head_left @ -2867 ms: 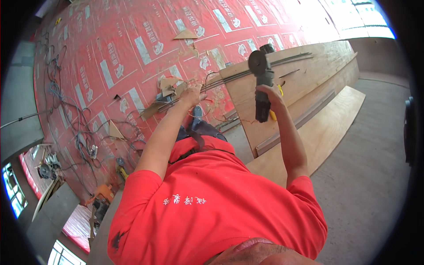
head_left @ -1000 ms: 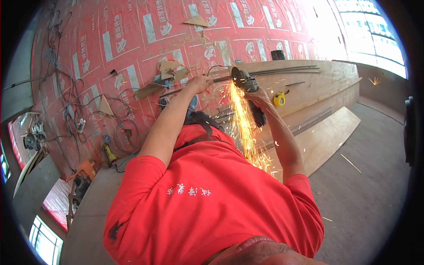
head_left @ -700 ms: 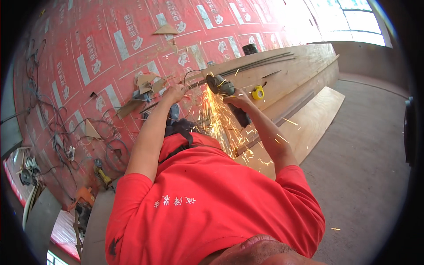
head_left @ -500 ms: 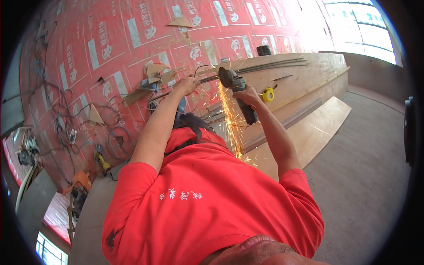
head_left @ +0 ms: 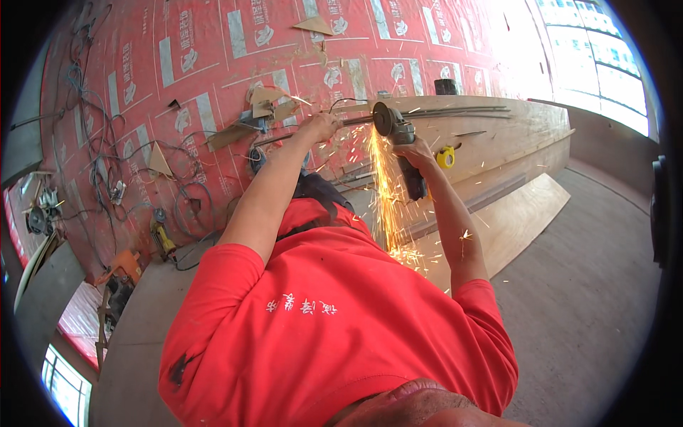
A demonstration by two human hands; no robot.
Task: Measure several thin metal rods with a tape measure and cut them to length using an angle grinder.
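My right hand [head_left: 416, 151] grips the body of a dark angle grinder [head_left: 413, 179]. The grinder's round disc [head_left: 385, 118] meets thin metal rods [head_left: 455, 112] that lie along a wooden panel [head_left: 526, 122]. A bright stream of orange sparks [head_left: 386, 203] falls from the disc toward my body, and a few land by my right forearm. Left of the disc, my left hand [head_left: 324, 127] is closed around a rod, which sticks out beyond it to the left. The fingertips of that hand are partly hidden.
Right of the grinder lie a yellow tape measure [head_left: 446, 157] and a black cylinder [head_left: 446, 87]. A loose plywood board [head_left: 519, 213] slants nearer me. Red printed sheeting [head_left: 213, 64] covers the floor, with tangled cables [head_left: 99, 142], wood scraps [head_left: 159, 161] and a yellow power tool [head_left: 163, 240].
The whole view has shifted slightly, so the scene sits further right and lower. The spark stream is thicker and spreads wider. Both hands keep their grips.
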